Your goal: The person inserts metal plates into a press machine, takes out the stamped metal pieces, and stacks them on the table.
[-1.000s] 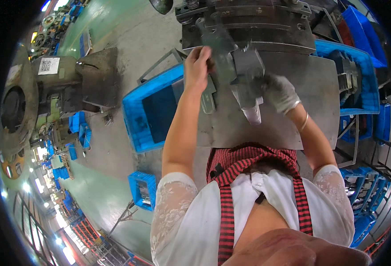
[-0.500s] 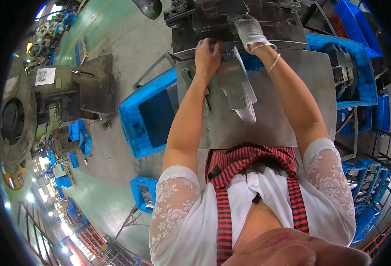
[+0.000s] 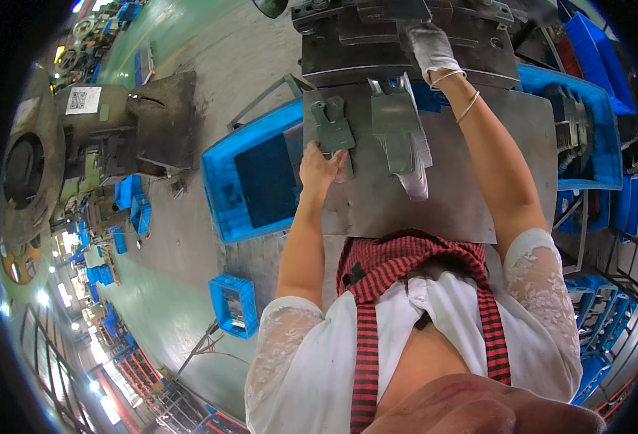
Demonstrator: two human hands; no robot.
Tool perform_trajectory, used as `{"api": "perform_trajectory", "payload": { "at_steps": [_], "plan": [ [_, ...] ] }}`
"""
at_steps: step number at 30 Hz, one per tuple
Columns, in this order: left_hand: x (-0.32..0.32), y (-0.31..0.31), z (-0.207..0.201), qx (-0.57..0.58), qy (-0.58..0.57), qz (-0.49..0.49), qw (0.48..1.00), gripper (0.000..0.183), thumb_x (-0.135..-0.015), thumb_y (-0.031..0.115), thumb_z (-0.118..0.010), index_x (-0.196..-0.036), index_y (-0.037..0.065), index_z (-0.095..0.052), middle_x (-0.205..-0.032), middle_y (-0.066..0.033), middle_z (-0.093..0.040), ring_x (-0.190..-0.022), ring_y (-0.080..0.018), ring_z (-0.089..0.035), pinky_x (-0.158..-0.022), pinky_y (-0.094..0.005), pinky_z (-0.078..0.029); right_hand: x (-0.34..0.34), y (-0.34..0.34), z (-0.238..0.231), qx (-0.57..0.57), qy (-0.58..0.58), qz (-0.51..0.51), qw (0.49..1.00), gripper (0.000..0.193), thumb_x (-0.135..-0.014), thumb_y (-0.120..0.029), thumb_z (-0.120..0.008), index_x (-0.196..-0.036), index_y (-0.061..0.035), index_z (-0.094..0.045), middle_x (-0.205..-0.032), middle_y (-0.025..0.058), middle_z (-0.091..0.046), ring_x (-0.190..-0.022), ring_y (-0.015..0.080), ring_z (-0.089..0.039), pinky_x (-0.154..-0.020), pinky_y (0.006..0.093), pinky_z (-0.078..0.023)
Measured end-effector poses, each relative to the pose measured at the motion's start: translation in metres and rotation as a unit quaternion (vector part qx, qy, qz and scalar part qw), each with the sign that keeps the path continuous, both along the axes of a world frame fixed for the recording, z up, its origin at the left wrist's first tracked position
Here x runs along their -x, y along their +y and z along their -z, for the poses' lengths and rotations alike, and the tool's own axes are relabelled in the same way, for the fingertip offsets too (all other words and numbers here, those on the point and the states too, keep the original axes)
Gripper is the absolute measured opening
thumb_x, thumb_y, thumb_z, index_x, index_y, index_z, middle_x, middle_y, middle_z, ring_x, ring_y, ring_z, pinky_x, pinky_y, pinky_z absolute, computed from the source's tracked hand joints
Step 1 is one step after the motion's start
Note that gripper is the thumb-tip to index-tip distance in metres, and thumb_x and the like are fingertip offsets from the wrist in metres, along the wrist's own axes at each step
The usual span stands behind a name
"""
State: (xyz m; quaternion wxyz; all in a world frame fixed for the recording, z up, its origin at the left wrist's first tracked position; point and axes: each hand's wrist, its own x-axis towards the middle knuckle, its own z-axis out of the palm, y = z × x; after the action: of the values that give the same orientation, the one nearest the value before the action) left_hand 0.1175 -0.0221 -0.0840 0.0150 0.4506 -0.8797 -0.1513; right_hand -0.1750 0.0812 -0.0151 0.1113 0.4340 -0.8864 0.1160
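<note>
Closest to me, my own chest and red-striped apron (image 3: 377, 275) fill the lower part of the view and cover the near edge of the steel work table (image 3: 464, 195). Above that, my left hand (image 3: 320, 168) lies on the table's left side, bare, seen from the back. Its fingers are curled down, and the fingertips press on the lower end of a dark flat metal part (image 3: 333, 130) that lies just beyond them, with its forked end pointing away from me. My knuckles hide the contact, so I cannot tell whether I am pinching the part or only resting on it.

Just to the right of that part, near but apart from my left hand, lies a stack of flat grey blanks (image 3: 400, 134), fanned out, with the pointed lowest ends toward me. My right forearm crosses beside it.

Farther off, my right hand (image 3: 429, 45) wears a white glove and reaches into the dark press die (image 3: 406, 32) at the back of the table. The glove's fingers disappear against the dark metal, so I cannot tell if they are closed on anything.

To the left, below the table's edge, sits a blue plastic crate (image 3: 225, 181), partly covered by the table.
</note>
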Motion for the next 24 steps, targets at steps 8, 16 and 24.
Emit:
{"api": "perform_trajectory", "payload": {
  "at_steps": [8, 16, 24],
  "plan": [
    [0.008, -0.018, -0.018, -0.286, 0.111, -0.051, 0.951, 0.039, -0.071, 0.024, -0.065, -0.096, -0.002, -0.051, -0.077, -0.0106, -0.059, -0.069, -0.0179, -0.057, -0.063, -0.0272, -0.045, -0.013, 0.022, 0.0, 0.057, -0.004, -0.016, 0.998, 0.038, -0.074, -0.004, -0.043, -0.112, -0.0011, -0.045, -0.106, 0.0152, -0.052, -0.094, 0.0248, -0.052, -0.084, 0.0298, -0.04],
    [0.058, 0.014, -0.094, -0.483, 0.425, -0.049, 0.764, 0.025, -0.081, 0.024, -0.055, -0.093, 0.002, -0.055, -0.085, -0.0023, -0.057, -0.07, -0.0095, -0.052, -0.061, -0.0225, -0.041, -0.127, 0.096, -0.062, -0.13, -0.356, 0.091, 0.921, 0.025, -0.082, -0.016, -0.047, -0.101, -0.0008, -0.052, -0.092, 0.0122, -0.058, -0.085, 0.0212, -0.056, -0.074, 0.0301, -0.043],
    [0.117, 0.011, -0.075, -0.11, 0.337, 0.071, 0.932, 0.053, -0.074, 0.04, -0.059, -0.102, -0.003, -0.046, -0.094, -0.0169, -0.054, -0.083, -0.0262, -0.054, -0.074, -0.0335, -0.042, -0.061, 0.033, 0.026, 0.34, -0.267, -0.047, 0.901, 0.024, -0.08, -0.011, -0.045, -0.099, -0.0003, -0.054, -0.094, 0.0129, -0.058, -0.085, 0.0218, -0.057, -0.074, 0.0304, -0.045]
  ]
}}
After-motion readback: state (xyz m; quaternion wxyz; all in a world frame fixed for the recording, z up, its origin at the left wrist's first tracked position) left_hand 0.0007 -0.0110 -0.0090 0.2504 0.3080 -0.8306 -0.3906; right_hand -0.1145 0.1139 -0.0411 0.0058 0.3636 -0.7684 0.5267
